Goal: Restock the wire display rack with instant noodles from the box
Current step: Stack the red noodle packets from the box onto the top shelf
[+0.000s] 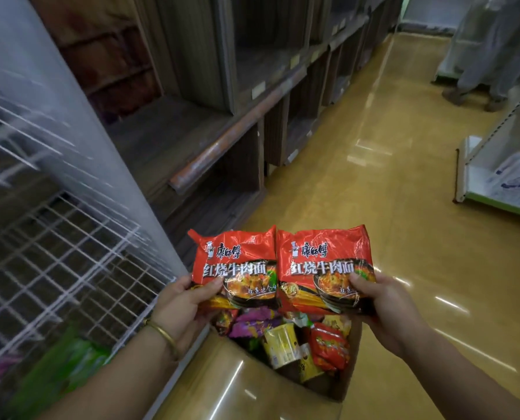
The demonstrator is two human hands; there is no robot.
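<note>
In the lower centre of the head view, I'm seeing the left hand [181, 301] pinching one red noodle packet [237, 262] by its lower edge. The right hand [386, 304] is gripping a second packet [325, 262] just beside it. Both packets are showing glossy red fronts with a noodle-bowl picture. The open box [246, 380] is sitting below them, holding mixed packets, and the wire rack [56, 237] is standing at left.

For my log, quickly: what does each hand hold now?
Left hand: grips the left red noodle packet.
Right hand: grips the right red noodle packet.
</note>
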